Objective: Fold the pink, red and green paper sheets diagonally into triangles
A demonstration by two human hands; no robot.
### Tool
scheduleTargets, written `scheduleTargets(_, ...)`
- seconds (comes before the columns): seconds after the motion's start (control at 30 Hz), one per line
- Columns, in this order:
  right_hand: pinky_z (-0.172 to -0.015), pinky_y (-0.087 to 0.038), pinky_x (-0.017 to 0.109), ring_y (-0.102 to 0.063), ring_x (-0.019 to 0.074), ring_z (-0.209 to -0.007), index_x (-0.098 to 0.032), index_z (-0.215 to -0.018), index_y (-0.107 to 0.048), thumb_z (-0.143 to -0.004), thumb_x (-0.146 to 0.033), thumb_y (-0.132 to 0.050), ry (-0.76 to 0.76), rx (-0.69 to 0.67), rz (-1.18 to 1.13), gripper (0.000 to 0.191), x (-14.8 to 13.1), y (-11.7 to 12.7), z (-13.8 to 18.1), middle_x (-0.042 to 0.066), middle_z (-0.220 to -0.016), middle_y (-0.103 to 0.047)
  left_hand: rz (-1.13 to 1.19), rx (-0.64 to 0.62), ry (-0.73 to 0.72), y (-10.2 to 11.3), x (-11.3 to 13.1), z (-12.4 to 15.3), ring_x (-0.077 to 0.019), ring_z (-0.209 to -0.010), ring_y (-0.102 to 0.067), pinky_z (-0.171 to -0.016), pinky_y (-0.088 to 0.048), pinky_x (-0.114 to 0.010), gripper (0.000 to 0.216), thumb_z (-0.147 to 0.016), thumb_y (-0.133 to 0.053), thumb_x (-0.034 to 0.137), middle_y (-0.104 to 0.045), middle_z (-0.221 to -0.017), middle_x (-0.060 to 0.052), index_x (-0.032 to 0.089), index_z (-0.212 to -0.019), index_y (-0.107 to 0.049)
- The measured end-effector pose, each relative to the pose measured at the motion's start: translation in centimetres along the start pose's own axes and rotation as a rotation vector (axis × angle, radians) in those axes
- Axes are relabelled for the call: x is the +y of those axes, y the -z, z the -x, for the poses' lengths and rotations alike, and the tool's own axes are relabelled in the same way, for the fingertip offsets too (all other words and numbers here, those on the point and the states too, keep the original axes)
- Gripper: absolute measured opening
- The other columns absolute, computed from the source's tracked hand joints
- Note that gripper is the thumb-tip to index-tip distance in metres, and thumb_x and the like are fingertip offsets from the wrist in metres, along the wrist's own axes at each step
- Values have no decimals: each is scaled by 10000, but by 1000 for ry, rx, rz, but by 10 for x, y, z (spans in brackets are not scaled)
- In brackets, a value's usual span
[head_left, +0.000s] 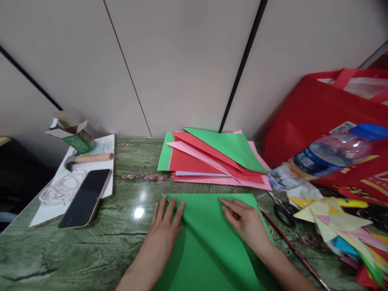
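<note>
A green sheet of paper [209, 238] lies in front of me, with a dark diagonal shadow or crease across it. At its right side a second, darker green layer shows under the upper one. My left hand [166, 222] rests flat on the sheet's far left corner, fingers spread. Over the right part of the paper is my right hand [245, 220], its index finger stretched toward the far edge and the other fingers partly bent. Nothing shows between its fingers. Behind the sheet lies a stack of red, pink and green paper [200, 159].
At right are a red bag [306, 109], a tilted water bottle [321, 157], black-handled scissors [285, 214], a thin red stick [294, 246] and folded paper pieces [336, 218]. At left, a phone [86, 198], a wooden-handled tool [93, 157], beads [62, 188] and a small box [77, 139] lie on a white board.
</note>
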State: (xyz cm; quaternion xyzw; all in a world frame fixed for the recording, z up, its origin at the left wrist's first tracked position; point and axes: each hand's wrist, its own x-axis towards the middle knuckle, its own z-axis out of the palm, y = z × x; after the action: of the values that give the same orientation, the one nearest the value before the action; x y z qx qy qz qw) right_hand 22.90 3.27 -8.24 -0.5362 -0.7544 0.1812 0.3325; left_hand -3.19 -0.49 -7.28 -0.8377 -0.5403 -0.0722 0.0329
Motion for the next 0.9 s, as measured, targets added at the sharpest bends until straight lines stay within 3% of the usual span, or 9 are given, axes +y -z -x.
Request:
scheduleTargets(0.27,-468,-379,239,-477,121,-475,-124,-1019,-713,-874,-277,-493,-7,1,-44,305,3,1,0,-7,-557,-503,-71,-26,-16,5,-2,-1,-374,-1293,-369,-954,-449,-512,495,-861,-543,283,-453,-1373,-199,213,-1338,-430)
scheduleTargets(0.43,-471,-385,237,-477,120,-477,-136,-1015,-713,-873,-283,-495,-16,-4,-57,299,4,1,0,-9,-562,-501,-47,-55,31,4,-1,0,-413,-1301,-335,-940,-446,-544,516,-831,-589,294,-472,-1365,-176,239,-1327,-456)
scheduleTargets(0.63,-467,-387,233,-476,118,-471,-137,-1013,-713,-869,-289,-499,-18,2,-62,300,3,2,-1,-14,-548,-494,-15,-45,59,6,-2,2,-393,-1308,-330,-951,-446,-514,544,-829,-597,279,-364,-1442,-190,271,-1347,-429)
scheduleTargets(0.9,-465,-394,226,-478,115,-462,-139,-997,-718,-867,-301,-501,-27,4,-68,300,4,3,-1,-13,-540,-503,-16,3,32,2,-4,3,-341,-1331,-301,-977,-435,-490,538,-859,-551,319,-366,-1438,-199,204,-1364,-405)
